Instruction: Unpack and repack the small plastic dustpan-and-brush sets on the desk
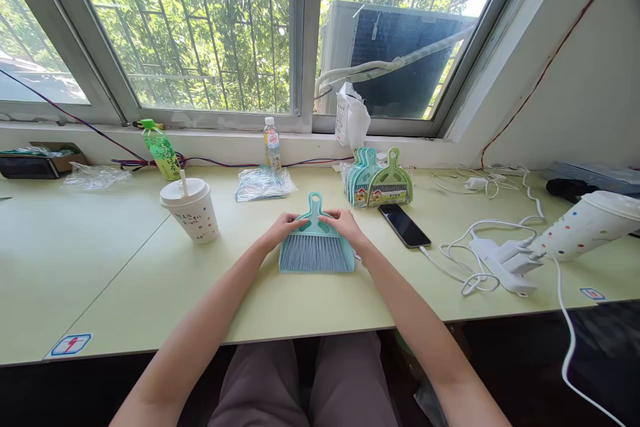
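The table [150, 300] is pale yellow-green, with a thin dark line running across its left part. A white cup [200, 217] with a straw stands on the left. Far back, in the middle, is a pile of clear wrappers [263, 185]. To the right of it sit more little dustpans [380, 183], blue and green. A black phone [405, 225] lies just near them. On the right are a white power strip [500, 267] and a spotty cup [585, 227] tipped on its side. Arrow stickers [71, 345] are on the near edge.
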Motion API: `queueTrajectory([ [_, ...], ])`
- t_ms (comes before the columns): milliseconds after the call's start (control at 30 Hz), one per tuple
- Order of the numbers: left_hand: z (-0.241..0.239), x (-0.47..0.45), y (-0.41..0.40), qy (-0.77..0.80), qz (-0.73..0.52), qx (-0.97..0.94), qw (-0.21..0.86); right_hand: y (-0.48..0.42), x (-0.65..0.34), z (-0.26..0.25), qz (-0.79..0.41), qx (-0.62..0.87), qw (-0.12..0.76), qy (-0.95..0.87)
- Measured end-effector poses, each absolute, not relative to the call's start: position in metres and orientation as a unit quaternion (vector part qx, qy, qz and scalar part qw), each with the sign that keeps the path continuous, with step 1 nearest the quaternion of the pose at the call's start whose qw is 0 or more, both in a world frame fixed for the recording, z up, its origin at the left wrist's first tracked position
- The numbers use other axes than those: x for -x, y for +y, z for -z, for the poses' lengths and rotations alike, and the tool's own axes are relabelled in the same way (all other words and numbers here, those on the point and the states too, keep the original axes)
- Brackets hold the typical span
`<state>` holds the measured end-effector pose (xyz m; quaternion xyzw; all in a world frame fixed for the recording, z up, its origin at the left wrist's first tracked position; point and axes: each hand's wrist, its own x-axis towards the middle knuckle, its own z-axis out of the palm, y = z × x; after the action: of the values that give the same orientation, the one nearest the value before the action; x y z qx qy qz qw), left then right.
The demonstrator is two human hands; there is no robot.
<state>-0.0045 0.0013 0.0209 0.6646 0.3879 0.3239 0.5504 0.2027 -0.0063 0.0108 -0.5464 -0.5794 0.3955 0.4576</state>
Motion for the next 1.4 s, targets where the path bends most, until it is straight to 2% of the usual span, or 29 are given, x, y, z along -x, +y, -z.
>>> queueTrajectory([
  [200, -0.019, 0.005, 0.006, 0.379, -0.329, -0.71, 0.494, -0.002, -0.201, -0.004, -0.394, 0.567, 0.473, -0.547],
  [333, -0.02, 0.007, 0.006, 0.377, -0.333, -0.708, 0.496, -0.003, -0.199, -0.006, -0.414, 0.561, 0.483, -0.53],
  [467, -0.024, 0.012, 0.002, 0.365, -0.308, -0.653, 0.588, -0.009, -0.2, -0.016, -0.446, 0.523, 0.483, -0.542],
  [567, -0.027, 0.019, -0.001, 0.347, -0.215, -0.62, 0.67, -0.011, -0.209, -0.022, -0.498, 0.466, 0.432, -0.59],
  [633, -0.027, 0.024, 0.0, 0.345, -0.185, -0.616, 0.683, -0.008, -0.219, -0.022, -0.477, 0.472, 0.403, -0.623],
  [767, -0.02, 0.03, 0.01, 0.355, -0.267, -0.586, 0.678, -0.002, -0.243, -0.017, -0.296, 0.521, 0.366, -0.712],
  [833, -0.015, 0.032, 0.016, 0.369, -0.318, -0.568, 0.663, 0.0, -0.254, -0.014, -0.256, 0.521, 0.323, -0.748],
  [1033, -0.011, 0.038, 0.025, 0.388, -0.394, -0.544, 0.631, 0.001, -0.271, -0.013, -0.256, 0.59, 0.28, -0.713],
  [1200, -0.009, 0.038, 0.028, 0.381, -0.404, -0.543, 0.631, 0.002, -0.277, -0.017, -0.233, 0.647, 0.228, -0.69],
  [1300, -0.004, 0.036, 0.031, 0.369, -0.403, -0.545, 0.635, 0.002, -0.279, -0.018, -0.23, 0.66, 0.226, -0.678],
  [1400, -0.001, 0.034, 0.033, 0.373, -0.408, -0.548, 0.628, -0.002, -0.278, -0.022, -0.289, 0.627, 0.235, -0.684],
])
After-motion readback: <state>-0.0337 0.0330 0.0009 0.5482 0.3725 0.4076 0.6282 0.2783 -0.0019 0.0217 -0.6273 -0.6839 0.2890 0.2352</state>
